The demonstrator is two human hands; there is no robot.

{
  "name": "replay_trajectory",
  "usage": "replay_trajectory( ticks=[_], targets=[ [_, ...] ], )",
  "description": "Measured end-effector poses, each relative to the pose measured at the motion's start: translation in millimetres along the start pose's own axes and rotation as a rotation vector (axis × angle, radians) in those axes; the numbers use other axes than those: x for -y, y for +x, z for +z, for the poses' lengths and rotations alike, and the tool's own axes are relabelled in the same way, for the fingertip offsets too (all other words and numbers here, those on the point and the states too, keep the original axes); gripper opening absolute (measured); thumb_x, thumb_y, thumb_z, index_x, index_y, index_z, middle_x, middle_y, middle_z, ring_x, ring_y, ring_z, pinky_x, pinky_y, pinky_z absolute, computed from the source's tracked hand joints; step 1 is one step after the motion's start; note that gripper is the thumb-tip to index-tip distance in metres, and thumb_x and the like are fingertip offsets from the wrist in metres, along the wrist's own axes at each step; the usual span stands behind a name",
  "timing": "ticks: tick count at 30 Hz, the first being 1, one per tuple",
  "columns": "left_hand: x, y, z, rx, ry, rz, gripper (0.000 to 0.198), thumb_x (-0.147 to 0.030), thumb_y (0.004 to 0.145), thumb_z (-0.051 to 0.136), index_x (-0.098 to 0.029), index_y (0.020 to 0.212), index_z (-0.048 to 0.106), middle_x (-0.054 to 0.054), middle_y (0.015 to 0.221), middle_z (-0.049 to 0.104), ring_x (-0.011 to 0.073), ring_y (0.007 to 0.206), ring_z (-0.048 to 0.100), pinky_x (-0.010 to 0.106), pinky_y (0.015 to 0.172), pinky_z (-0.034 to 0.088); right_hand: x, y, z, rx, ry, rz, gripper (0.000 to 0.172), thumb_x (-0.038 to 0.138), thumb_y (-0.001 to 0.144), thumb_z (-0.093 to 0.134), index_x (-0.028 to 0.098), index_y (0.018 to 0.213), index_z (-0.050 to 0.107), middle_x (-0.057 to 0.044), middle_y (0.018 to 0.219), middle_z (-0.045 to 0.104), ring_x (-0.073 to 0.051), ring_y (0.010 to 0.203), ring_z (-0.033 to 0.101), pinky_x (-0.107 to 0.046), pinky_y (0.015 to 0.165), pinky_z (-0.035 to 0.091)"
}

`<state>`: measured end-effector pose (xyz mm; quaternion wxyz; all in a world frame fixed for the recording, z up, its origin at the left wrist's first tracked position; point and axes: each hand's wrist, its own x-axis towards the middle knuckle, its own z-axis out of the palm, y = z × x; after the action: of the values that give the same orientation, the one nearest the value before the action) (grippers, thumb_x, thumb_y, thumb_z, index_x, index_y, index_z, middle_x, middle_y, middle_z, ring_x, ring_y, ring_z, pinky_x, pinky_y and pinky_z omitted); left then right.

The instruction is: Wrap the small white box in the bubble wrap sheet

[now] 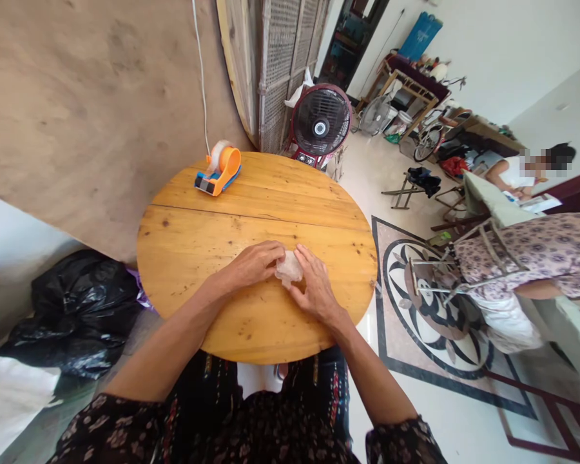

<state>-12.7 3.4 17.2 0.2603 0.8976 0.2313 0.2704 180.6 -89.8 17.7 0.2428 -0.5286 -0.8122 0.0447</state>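
A small crumpled piece of clear, whitish plastic (289,269) lies on the round wooden table (222,219), near its front right. My left hand (254,263) rests on the table with its fingers curled against the left side of the plastic. My right hand (316,289) presses its fingers, held together, on the plastic's right side and front. Both hands grip the same piece between them.
An orange and blue tape dispenser (219,169) stands at the table's far edge. A black plastic bag (75,309) lies on the floor to the left. A red fan (320,125) stands beyond the table. A seated person (526,169) is at the far right, among chairs.
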Motion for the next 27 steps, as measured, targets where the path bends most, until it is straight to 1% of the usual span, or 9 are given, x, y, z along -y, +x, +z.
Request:
replay_trajectory(
  ticks=[2, 4, 10, 14, 17, 19, 20, 24, 27],
  targets=[
    [-0.5, 0.2, -0.3, -0.006, 0.004, 0.013, 0.010, -0.013, 0.083, 0.049, -0.020, 0.086, 0.056, 0.006, 0.100, 0.064, 0.0185, 0.096, 0.059, 0.030, 0.084, 0.047, -0.4, 2.0, 1.7, 0.052, -0.024, 0.007, 0.074, 0.024, 0.082, 0.054, 0.019, 0.149, 0.022, -0.014, 0.151, 0.034, -0.029, 0.140, 0.029, -0.050, 0.110, 0.030],
    [-0.6, 0.1, 0.5, -0.009, 0.008, 0.019, 0.009, -0.014, 0.084, 0.048, -0.019, 0.086, 0.055, 0.007, 0.101, 0.063, 0.0184, 0.097, 0.059, 0.029, 0.084, 0.046, 0.6, 1.4, 7.3, 0.062, -0.063, 0.012, 0.068, 0.019, 0.084, 0.050, 0.018, 0.148, 0.026, -0.014, 0.150, 0.036, -0.028, 0.140, 0.029, -0.049, 0.110, 0.030],
    [-1.7, 0.7, 2.4, 0.007, 0.071, -0.056, 0.012, -0.016, 0.087, 0.044, -0.019, 0.089, 0.056, 0.006, 0.100, 0.064, 0.0182, 0.092, 0.060, 0.029, 0.082, 0.047, 5.8, -5.1, 24.7, -0.066, -0.174, 0.058, 0.057, 0.007, 0.085, 0.042, 0.016, 0.141, 0.040, -0.013, 0.146, 0.043, -0.025, 0.139, 0.032, -0.045, 0.109, 0.031],
    [-0.7, 1.4, -1.4, 0.015, 0.105, -0.029, 0.010, -0.018, 0.085, 0.047, -0.018, 0.089, 0.057, 0.008, 0.098, 0.063, 0.0216, 0.097, 0.057, 0.035, 0.088, 0.045, 5.3, -6.0, 25.1, -0.082, -0.171, 0.046, 0.052, 0.007, 0.087, 0.043, 0.017, 0.138, 0.045, -0.011, 0.144, 0.046, -0.024, 0.138, 0.033, -0.042, 0.108, 0.034],
    [1.8, -0.6, -3.7, 0.026, 0.061, 0.011, 0.021, -0.021, 0.082, 0.052, -0.017, 0.102, 0.056, 0.011, 0.115, 0.059, 0.0245, 0.111, 0.052, 0.040, 0.096, 0.043, 3.9, -6.2, 23.6, -0.076, -0.157, 0.050, 0.052, 0.008, 0.087, 0.043, 0.018, 0.138, 0.045, -0.011, 0.144, 0.045, -0.024, 0.138, 0.033, -0.043, 0.108, 0.034],
    [2.6, -2.2, -3.4, 0.022, 0.006, 0.013, 0.031, -0.021, 0.080, 0.054, -0.018, 0.111, 0.054, 0.012, 0.128, 0.053, 0.0255, 0.120, 0.048, 0.040, 0.100, 0.041, 2.1, -6.6, 24.0, -0.089, -0.144, 0.056, 0.052, 0.010, 0.087, 0.045, 0.019, 0.138, 0.046, -0.012, 0.145, 0.043, -0.026, 0.138, 0.032, -0.046, 0.108, 0.034],
    [2.4, -2.7, -2.7, 0.026, -0.026, -0.002, 0.034, -0.021, 0.080, 0.054, -0.018, 0.114, 0.053, 0.011, 0.129, 0.052, 0.0252, 0.120, 0.048, 0.039, 0.099, 0.041, 0.9, -6.9, 24.6, -0.098, -0.135, 0.063, 0.051, 0.012, 0.088, 0.047, 0.020, 0.138, 0.047, -0.013, 0.146, 0.041, -0.027, 0.138, 0.032, -0.047, 0.108, 0.034],
    [-1.9, -1.2, -0.1, 0.051, -0.146, -0.080, 0.029, -0.022, 0.082, 0.052, -0.020, 0.111, 0.056, 0.007, 0.112, 0.062, 0.0215, 0.103, 0.059, 0.034, 0.089, 0.046, -6.5, -7.8, 27.4, -0.116, -0.049, 0.080, 0.049, 0.015, 0.088, 0.048, 0.025, 0.136, 0.050, -0.013, 0.147, 0.038, -0.028, 0.133, 0.038, -0.049, 0.105, 0.038],
    [-6.2, 1.4, -0.9, 0.031, -0.188, -0.093, 0.024, -0.024, 0.083, 0.053, -0.019, 0.105, 0.059, 0.007, 0.104, 0.064, 0.0208, 0.097, 0.060, 0.032, 0.086, 0.046, -11.9, -7.3, 26.1, -0.114, 0.036, 0.082, 0.050, 0.014, 0.088, 0.047, 0.027, 0.136, 0.050, -0.012, 0.145, 0.041, -0.027, 0.129, 0.042, -0.049, 0.104, 0.040]
  ],
)
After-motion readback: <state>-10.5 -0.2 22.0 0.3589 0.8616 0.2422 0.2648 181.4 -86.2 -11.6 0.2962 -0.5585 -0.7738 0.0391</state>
